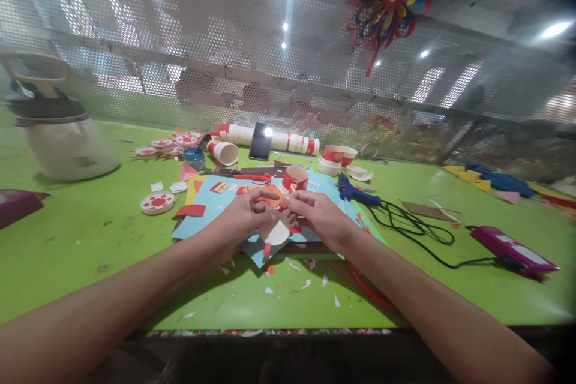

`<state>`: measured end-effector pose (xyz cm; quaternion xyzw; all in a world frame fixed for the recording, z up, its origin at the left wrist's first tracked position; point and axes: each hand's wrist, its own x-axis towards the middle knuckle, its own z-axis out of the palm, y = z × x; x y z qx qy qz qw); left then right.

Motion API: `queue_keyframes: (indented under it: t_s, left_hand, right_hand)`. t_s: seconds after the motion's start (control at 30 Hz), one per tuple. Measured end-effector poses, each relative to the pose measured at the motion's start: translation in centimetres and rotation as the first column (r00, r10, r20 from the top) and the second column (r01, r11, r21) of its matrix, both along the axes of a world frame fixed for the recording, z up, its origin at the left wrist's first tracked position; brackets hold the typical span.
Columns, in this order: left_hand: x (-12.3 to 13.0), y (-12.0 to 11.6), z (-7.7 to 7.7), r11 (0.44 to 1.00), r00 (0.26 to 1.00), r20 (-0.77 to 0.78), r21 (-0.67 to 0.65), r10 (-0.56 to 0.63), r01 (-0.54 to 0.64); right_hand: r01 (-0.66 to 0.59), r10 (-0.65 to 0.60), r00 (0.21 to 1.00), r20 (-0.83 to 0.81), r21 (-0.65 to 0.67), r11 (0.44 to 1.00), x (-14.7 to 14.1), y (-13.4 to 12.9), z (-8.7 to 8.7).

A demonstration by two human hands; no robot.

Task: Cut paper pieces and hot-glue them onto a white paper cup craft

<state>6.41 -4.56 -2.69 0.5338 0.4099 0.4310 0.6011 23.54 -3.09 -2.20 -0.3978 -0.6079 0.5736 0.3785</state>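
Both my hands meet over light-blue paper sheets (211,204) in the middle of the table. My left hand (245,216) is closed, its fingers at a white paper disc (276,233) with a red tab (267,250) at its lower edge. Opposite it, my right hand (319,219) pinches at the disc's upper edge, where a bit of red paper (282,206) shows between the fingertips. The fingers partly hide the disc. Just beyond the hands stands a red and white paper cup (296,179).
A blue glue gun (355,190) with a black cable lies right, near a magenta box (513,250). Behind are a phone (260,141), a blue jar (194,158) and stacked cups (330,159). A decorated disc (157,203) and a large sprayer bottle (67,144) are left.
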Motion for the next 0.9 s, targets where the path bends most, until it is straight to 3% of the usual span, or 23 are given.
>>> queue_keyframes:
  t_s: [0.2,0.47,0.73,0.9]
  left_hand:
    - [0.2,0.0,-0.2,1.0,1.0,-0.02,0.024,-0.015,0.015]
    - [0.4,-0.1,-0.4,0.999,0.999,0.001,-0.003,-0.034,0.034]
    - [-0.2,0.2,0.1,0.996,0.986,0.162,-0.072,-0.04,0.052]
    - [-0.7,0.4,0.3,0.998,0.99,0.131,-0.043,0.052,-0.047]
  right_hand:
    - [0.044,-0.056,0.99,0.131,0.089,0.995,-0.3,-0.2,-0.5]
    - [-0.018,0.006,0.997,-0.072,-0.164,0.986,-0.2,-0.1,-0.4]
    - [0.048,-0.052,0.996,0.069,0.061,0.997,0.0,-0.3,0.7]
    - [0.081,-0.097,0.984,0.147,0.112,0.99,-0.1,-0.3,0.9]
